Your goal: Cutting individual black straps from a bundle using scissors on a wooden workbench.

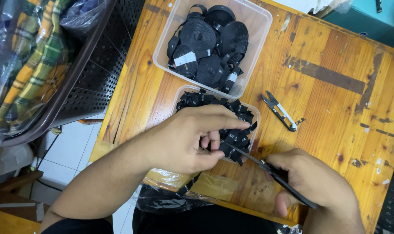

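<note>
My left hand (190, 141) pinches a strip of black label ribbon (228, 149) over a small clear tub (182, 93) heaped with cut black labels (242, 117). In my right hand (314, 182) is a pair of black scissors (266, 167), their blades reaching left to the ribbon just beyond my left fingertips. Behind the small tub stands a larger clear tub (257, 26) packed with rolls of black label ribbon (208, 43).
A small thread snip (279, 112) lies on the worn wooden table (335, 99) to the right of the tubs. A dark perforated basket (91, 65) holding bagged plaid cloth (30, 65) stands at the left. Black plastic wrap (162, 200) hangs off the near table edge.
</note>
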